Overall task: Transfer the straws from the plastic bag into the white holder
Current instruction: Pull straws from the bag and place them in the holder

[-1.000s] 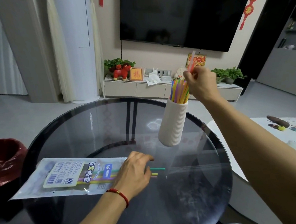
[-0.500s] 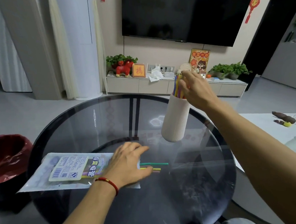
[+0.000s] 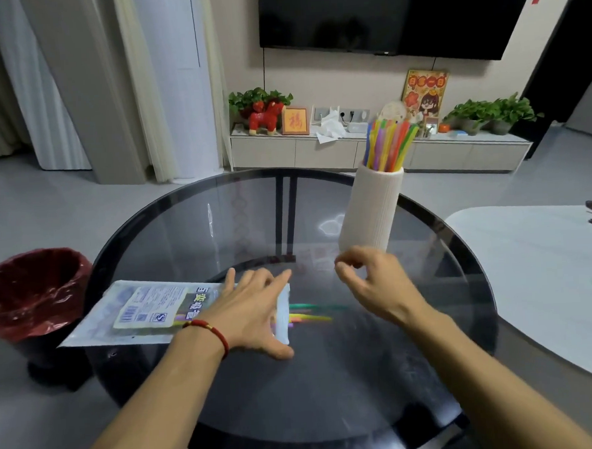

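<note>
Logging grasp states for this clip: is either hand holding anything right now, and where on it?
Right hand: nothing held, fingers curled and empty. Left hand: lies flat on the plastic bag at its open end, pressing rather than gripping.

Plastic bag point(image 3: 138, 311) label: 百变吸管 (partly hidden); frame point(image 3: 295, 120): 福

Round glass table point(image 3: 432, 371), plastic bag point(image 3: 134, 311), white holder point(image 3: 371, 210), loose straws point(image 3: 309, 313)

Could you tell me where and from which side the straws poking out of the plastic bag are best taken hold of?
Probably by their free ends, which lie flat on the glass table, pointing right out of the plastic bag. Come from the right with the right hand and pinch low, pulling along their length while the left hand pins the bag's mouth.
</note>
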{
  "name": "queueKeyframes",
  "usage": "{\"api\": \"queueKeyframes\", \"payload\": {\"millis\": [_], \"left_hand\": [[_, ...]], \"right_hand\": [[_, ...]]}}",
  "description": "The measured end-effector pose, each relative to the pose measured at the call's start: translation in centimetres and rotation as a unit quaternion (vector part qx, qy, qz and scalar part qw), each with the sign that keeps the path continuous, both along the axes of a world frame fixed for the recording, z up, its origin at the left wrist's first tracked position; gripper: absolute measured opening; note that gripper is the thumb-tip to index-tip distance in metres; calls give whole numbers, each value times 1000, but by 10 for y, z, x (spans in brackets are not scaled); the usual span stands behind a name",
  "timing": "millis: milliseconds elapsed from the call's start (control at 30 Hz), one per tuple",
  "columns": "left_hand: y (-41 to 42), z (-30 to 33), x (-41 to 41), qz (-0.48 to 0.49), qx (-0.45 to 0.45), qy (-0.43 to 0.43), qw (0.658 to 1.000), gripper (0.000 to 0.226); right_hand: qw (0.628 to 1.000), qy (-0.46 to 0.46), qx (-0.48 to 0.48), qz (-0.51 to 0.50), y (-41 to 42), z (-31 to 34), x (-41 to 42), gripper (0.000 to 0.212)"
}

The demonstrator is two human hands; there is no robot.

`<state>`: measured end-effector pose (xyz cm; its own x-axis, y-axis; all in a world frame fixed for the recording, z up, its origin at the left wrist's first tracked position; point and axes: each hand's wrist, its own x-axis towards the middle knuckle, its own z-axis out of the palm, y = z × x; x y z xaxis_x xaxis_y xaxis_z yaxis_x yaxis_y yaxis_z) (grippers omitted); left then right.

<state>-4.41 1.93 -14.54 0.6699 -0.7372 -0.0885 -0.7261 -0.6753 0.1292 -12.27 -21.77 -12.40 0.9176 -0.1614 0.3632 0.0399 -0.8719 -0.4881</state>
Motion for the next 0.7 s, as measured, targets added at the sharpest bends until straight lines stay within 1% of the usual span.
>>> {"api": "queueKeyframes", "payload": {"millis": [67,100,133,267,367,433,500,533,633,700], "left_hand": [[-3,7,-2,9,-20,-44,999,125],[-5,9,-4,9,-31,-67,997,121],[-7,11,-7,5,-44,-90,995,116],[-9,15,-14,-14,-92,-157,983,100],[-12,16,-17,-17,-92,-196,976,98],[-15,13,-18,-15,-80,-210,974,101],[-16,10,-17,-7,-67,-215,974,106],[-15,9,-17,-1,-61,-214,975,109],[-12,4,-12,22,-37,-187,981,119],[-8,2,-8,42,-33,-153,987,117]], "right_hand": [[994,106,-10,22,8,-25,1,35],[991,131,-13,27,11,-32,2,39],[991,133,-8,31,14,-35,3,41],[992,90,71,50,29,-38,6,43],[981,113,137,75,44,-41,3,39],[958,136,235,89,48,-43,3,30],[923,148,344,86,48,-44,2,22],[913,144,374,79,47,-43,2,19],[895,113,428,57,33,-38,3,13],[864,112,489,48,17,-32,2,12]]}}
